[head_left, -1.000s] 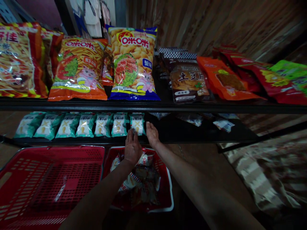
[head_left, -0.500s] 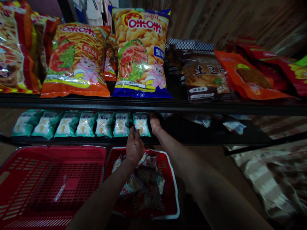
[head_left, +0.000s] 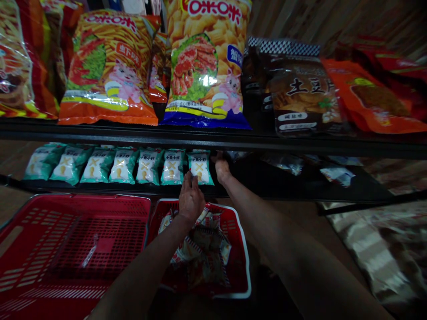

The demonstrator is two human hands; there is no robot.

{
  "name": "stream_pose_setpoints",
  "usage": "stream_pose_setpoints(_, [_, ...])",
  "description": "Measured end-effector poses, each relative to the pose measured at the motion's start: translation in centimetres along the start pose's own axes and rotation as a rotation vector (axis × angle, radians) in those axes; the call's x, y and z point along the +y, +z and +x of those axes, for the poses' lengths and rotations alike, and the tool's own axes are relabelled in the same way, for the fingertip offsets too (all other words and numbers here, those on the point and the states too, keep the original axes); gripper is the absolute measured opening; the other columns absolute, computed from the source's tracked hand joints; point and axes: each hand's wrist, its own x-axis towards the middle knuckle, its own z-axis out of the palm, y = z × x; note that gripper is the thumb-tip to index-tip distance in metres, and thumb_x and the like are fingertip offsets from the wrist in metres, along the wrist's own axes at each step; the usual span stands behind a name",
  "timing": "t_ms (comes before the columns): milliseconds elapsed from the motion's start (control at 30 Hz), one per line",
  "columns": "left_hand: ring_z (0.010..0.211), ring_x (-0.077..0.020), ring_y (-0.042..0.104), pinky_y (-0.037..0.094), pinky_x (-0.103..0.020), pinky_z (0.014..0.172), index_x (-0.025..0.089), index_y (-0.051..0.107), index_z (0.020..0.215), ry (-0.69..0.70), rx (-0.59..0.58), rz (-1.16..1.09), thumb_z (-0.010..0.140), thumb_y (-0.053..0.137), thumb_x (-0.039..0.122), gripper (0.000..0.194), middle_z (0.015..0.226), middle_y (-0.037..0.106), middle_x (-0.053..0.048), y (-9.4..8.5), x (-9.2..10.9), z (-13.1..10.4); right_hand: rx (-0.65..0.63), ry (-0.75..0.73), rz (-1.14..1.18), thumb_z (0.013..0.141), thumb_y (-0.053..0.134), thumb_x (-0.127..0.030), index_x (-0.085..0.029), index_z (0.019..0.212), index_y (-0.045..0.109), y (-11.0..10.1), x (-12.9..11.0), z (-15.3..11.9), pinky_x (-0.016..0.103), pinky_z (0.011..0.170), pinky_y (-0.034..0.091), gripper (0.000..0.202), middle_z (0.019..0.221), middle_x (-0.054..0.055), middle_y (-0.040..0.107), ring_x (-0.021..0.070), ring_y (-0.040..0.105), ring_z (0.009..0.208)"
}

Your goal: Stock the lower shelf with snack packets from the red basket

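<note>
On the lower shelf, several small green-and-white snack packets [head_left: 123, 165] stand side by side in a row. My left hand [head_left: 191, 198] is in front of the row's right end, fingers stretched out, fingertips at the lower front of the rightmost packet [head_left: 200, 167]. To the right of that same packet, my right hand [head_left: 221, 168] reaches in under the upper shelf, fingers extended and partly lost in shadow. Below my left hand is a red basket with a white rim [head_left: 246, 262], holding several white-and-red snack packets [head_left: 207, 242].
A second red basket [head_left: 110, 200] stands at the left, with a clear plastic strip [head_left: 90, 251] inside. Large snack bags [head_left: 207, 66] line the upper shelf [head_left: 133, 133] above my hands. Small clear packets [head_left: 336, 174] lie on the lower shelf at the right.
The view has shifted slightly, so the upper bags look closer and higher. Both hands stay at the rightmost green packet, with little visible movement.
</note>
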Motion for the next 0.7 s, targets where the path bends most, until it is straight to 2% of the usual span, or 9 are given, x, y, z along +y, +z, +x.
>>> stream_pose_setpoints(133, [0.136,-0.0325,0.035,0.039,-0.05,0.107,0.004,0.046,0.126,0.004,0.004,-0.008,0.08,0.044,0.009,0.046,0.141,0.042,-0.025,0.0,0.0,0.0,0.01,-0.023,-0.009,0.091,0.017,-0.056,-0.018,0.09,0.073,0.1,0.1,-0.1,0.042,0.098,0.041,0.067,0.106,0.016,0.07,0.0277,0.061,0.111])
stream_pose_setpoints(300, [0.136,-0.0334,0.035,0.038,-0.048,0.108,0.003,0.047,0.125,-0.008,-0.003,0.022,0.08,0.045,0.01,0.046,0.142,0.041,-0.026,-0.1,0.2,0.1,0.017,-0.071,-0.016,0.091,0.017,-0.057,-0.018,0.09,0.072,0.5,0.0,0.0,0.041,0.099,0.041,0.067,0.105,0.012,0.07,0.0271,0.062,0.108])
stream_pose_setpoints(467, [0.136,-0.0312,0.036,0.039,-0.048,0.107,0.007,0.047,0.125,-0.018,0.009,0.003,0.081,0.043,0.01,0.044,0.142,0.042,-0.023,-0.2,0.1,0.1,0.018,-0.049,-0.067,0.091,0.016,-0.057,-0.019,0.092,0.071,0.4,-0.4,-0.3,0.042,0.099,0.041,0.067,0.106,0.012,0.07,0.0279,0.062,0.108])
stream_pose_setpoints(600, [0.135,-0.0329,0.037,0.04,-0.047,0.107,0.003,0.047,0.125,-0.001,-0.001,0.014,0.08,0.043,0.009,0.046,0.141,0.042,-0.026,-0.3,0.1,0.1,0.009,-0.02,-0.132,0.092,0.014,-0.055,-0.018,0.096,0.071,-0.1,-0.7,-0.7,0.043,0.098,0.041,0.068,0.109,0.013,0.069,0.0281,0.061,0.11])
stream_pose_setpoints(700, [0.135,-0.0327,0.037,0.04,-0.048,0.107,0.004,0.047,0.125,-0.001,0.006,0.013,0.08,0.044,0.009,0.046,0.141,0.042,-0.025,-0.3,0.1,0.1,0.02,-0.033,-0.151,0.094,0.017,-0.049,-0.018,0.096,0.071,-0.5,-1.1,-0.9,0.043,0.097,0.041,0.062,0.108,0.013,0.069,0.0286,0.061,0.11])
